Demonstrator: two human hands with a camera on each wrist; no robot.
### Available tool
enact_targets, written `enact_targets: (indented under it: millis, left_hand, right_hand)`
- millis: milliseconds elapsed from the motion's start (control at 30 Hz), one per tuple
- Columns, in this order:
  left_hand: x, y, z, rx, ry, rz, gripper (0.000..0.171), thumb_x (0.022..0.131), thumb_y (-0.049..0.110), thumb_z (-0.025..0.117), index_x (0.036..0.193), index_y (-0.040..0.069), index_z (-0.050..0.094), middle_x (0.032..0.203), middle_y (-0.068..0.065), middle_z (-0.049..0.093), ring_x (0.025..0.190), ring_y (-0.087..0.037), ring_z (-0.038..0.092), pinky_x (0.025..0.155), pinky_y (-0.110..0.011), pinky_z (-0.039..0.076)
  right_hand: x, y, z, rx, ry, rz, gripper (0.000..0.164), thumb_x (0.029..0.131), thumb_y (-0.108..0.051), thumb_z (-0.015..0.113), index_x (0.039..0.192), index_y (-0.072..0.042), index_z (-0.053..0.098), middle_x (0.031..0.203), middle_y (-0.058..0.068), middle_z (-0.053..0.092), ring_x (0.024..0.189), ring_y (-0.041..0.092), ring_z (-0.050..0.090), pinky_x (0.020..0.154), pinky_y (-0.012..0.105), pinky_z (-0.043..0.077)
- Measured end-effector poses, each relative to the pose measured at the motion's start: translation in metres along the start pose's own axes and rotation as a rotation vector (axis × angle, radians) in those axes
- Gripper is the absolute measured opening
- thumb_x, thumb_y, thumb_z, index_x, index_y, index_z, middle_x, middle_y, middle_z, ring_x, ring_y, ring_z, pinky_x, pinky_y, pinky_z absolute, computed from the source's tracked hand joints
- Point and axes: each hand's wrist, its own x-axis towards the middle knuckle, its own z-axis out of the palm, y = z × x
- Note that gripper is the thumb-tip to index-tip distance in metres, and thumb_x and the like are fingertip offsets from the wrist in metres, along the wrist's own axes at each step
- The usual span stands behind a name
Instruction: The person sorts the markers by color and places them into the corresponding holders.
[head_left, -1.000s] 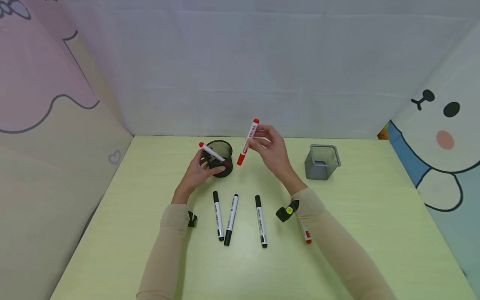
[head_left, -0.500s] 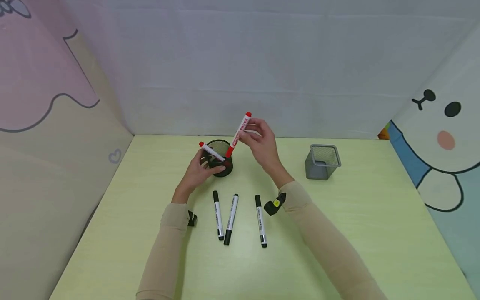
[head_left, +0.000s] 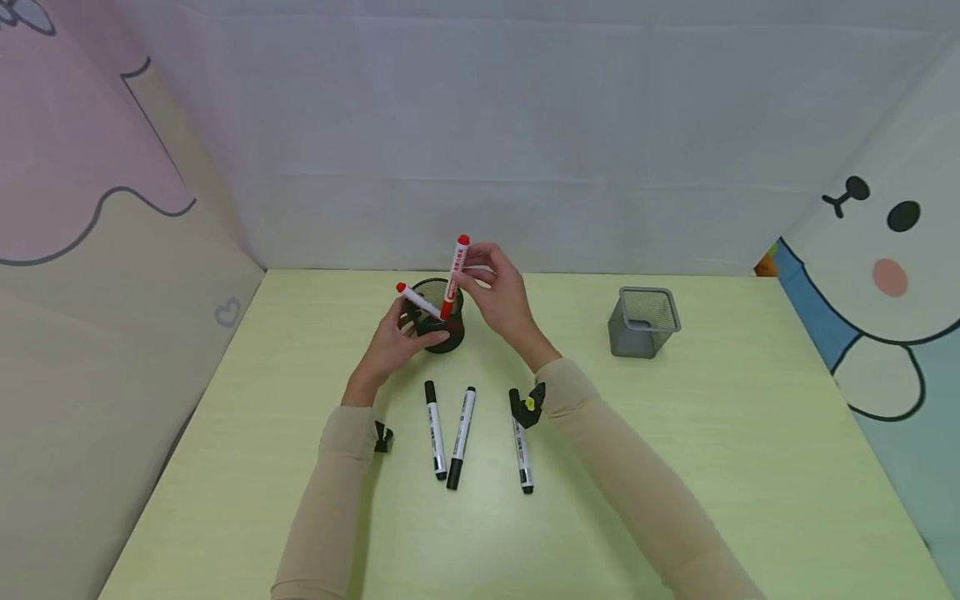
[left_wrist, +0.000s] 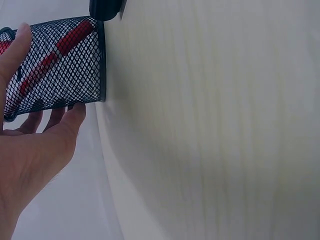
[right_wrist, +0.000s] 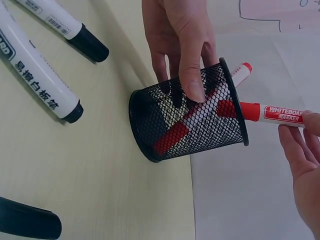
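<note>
1. At the far left, a wall sheet [head_left: 82, 142] with a pink patch and dark outlines hung beside the tabletop [head_left: 750, 433].
2. Right of it, the left hand [head_left: 393, 343] was grasping the cup [head_left: 444, 339], its thumb across the near side of the mesh and its fingers round the other side.
3. The cup, black, round and see-through, stood near the back edge; whether its base sat fully flat could not be told.
4. In the cup, a leaning marker [head_left: 420, 301] slanted left over the rim, white with a red tip; its red cap showed through the mesh near the base.
5. Nearer the person, two black-capped markers lay just beside each other: the left marker [head_left: 436, 433] with its cap pointing away, the middle marker [head_left: 461, 437] with its cap towards the person.
6. Above the cup's right side rose the held marker [head_left: 455, 273], tilted, its red cap end inside the mouth.
7. The right hand [head_left: 501, 302] pinched that marker between thumb and fingers, outside the cup.
8. Below, the right marker [head_left: 523, 458] lay partly hidden behind a wrist camera [head_left: 528, 406].
9. Well apart, a grey mesh bin [head_left: 643, 329] stood on the tabletop.
10. At the far right hung a printed animal face [head_left: 892, 250].
</note>
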Motion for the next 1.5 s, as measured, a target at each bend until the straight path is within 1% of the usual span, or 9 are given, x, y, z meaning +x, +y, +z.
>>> enact_targets:
  millis: [100, 267, 433, 600, 833, 1000, 1200, 1367, 1500]
  left_hand:
    - [0.001, -0.001, 0.0, -0.004, -0.004, 0.009, 0.086, 0.089, 0.01, 0.082, 0.157, 0.002, 0.028, 0.157, -0.018, 0.037, 0.152, -0.037, 0.027, 0.124, -0.048, 0.025]
    - [0.002, -0.003, -0.001, -0.012, -0.005, 0.029, 0.081, 0.089, 0.009, 0.081, 0.153, 0.001, 0.032, 0.154, -0.019, 0.04, 0.151, -0.037, 0.029, 0.124, -0.048, 0.025]
    - [0.001, -0.003, 0.0, -0.018, -0.009, 0.024, 0.083, 0.09, 0.011, 0.082, 0.155, 0.005, 0.032, 0.155, -0.016, 0.04, 0.15, -0.035, 0.03, 0.124, -0.047, 0.026]
    - [0.002, -0.006, 0.0, -0.009, -0.007, 0.021, 0.083, 0.09, 0.01, 0.081, 0.156, 0.009, 0.032, 0.157, -0.015, 0.038, 0.15, -0.034, 0.03, 0.124, -0.047, 0.026]
    - [0.015, -0.03, -0.003, -0.019, -0.01, 0.048, 0.086, 0.089, 0.013, 0.082, 0.158, 0.015, 0.031, 0.159, -0.01, 0.036, 0.149, -0.029, 0.03, 0.124, -0.045, 0.026]
    - [0.016, -0.035, -0.004, -0.014, -0.007, 0.065, 0.085, 0.09, 0.017, 0.082, 0.158, 0.017, 0.032, 0.158, -0.007, 0.037, 0.148, -0.027, 0.033, 0.123, -0.042, 0.029]
    - [0.015, -0.035, -0.003, -0.001, 0.0, 0.053, 0.084, 0.092, 0.015, 0.08, 0.16, 0.013, 0.03, 0.161, -0.007, 0.034, 0.148, -0.03, 0.032, 0.123, -0.043, 0.028]
    - [0.015, -0.035, -0.003, 0.0, -0.002, 0.049, 0.082, 0.093, 0.012, 0.078, 0.159, 0.009, 0.031, 0.16, -0.01, 0.034, 0.148, -0.031, 0.032, 0.123, -0.044, 0.027]
    - [0.014, -0.035, -0.004, 0.001, -0.006, 0.047, 0.08, 0.093, 0.012, 0.078, 0.158, 0.009, 0.032, 0.16, -0.009, 0.035, 0.149, -0.029, 0.031, 0.123, -0.042, 0.028]
  right_hand:
    - [-0.002, 0.002, 0.004, -0.032, -0.021, 0.009, 0.037, 0.095, 0.0, 0.072, 0.128, -0.002, 0.056, 0.122, 0.014, 0.063, 0.11, 0.027, 0.069, 0.09, 0.034, 0.059]
    - [-0.004, 0.008, 0.01, -0.098, -0.083, 0.01, 0.035, 0.097, -0.002, 0.07, 0.129, -0.004, 0.057, 0.123, 0.012, 0.064, 0.113, 0.024, 0.068, 0.088, 0.034, 0.06]
    - [-0.005, 0.01, 0.016, -0.213, -0.181, -0.03, 0.034, 0.098, -0.001, 0.067, 0.131, -0.004, 0.056, 0.122, 0.012, 0.064, 0.113, 0.024, 0.067, 0.094, 0.031, 0.057]
    - [-0.005, 0.008, 0.022, -0.327, -0.29, -0.075, 0.034, 0.101, -0.001, 0.063, 0.134, -0.004, 0.055, 0.124, 0.012, 0.063, 0.114, 0.022, 0.066, 0.097, 0.028, 0.055]
    - [-0.003, 0.006, 0.028, -0.482, -0.406, -0.091, 0.03, 0.104, -0.005, 0.06, 0.133, -0.005, 0.055, 0.127, 0.009, 0.063, 0.117, 0.021, 0.063, 0.1, 0.028, 0.053]
    - [-0.001, 0.002, 0.032, -0.601, -0.468, -0.114, 0.029, 0.104, -0.008, 0.061, 0.133, -0.005, 0.058, 0.127, 0.008, 0.064, 0.116, 0.021, 0.063, 0.099, 0.031, 0.053]
    - [0.002, -0.002, 0.037, -0.643, -0.54, -0.131, 0.027, 0.104, -0.009, 0.061, 0.132, -0.008, 0.06, 0.124, 0.006, 0.065, 0.114, 0.019, 0.063, 0.099, 0.03, 0.052]
    - [0.003, -0.003, 0.037, -0.65, -0.567, -0.126, 0.025, 0.105, -0.011, 0.06, 0.13, -0.009, 0.061, 0.12, 0.005, 0.065, 0.11, 0.017, 0.062, 0.096, 0.029, 0.052]
    - [0.004, -0.003, 0.036, -0.658, -0.588, -0.128, 0.024, 0.106, -0.013, 0.058, 0.129, -0.008, 0.061, 0.121, 0.006, 0.065, 0.11, 0.018, 0.061, 0.097, 0.03, 0.051]
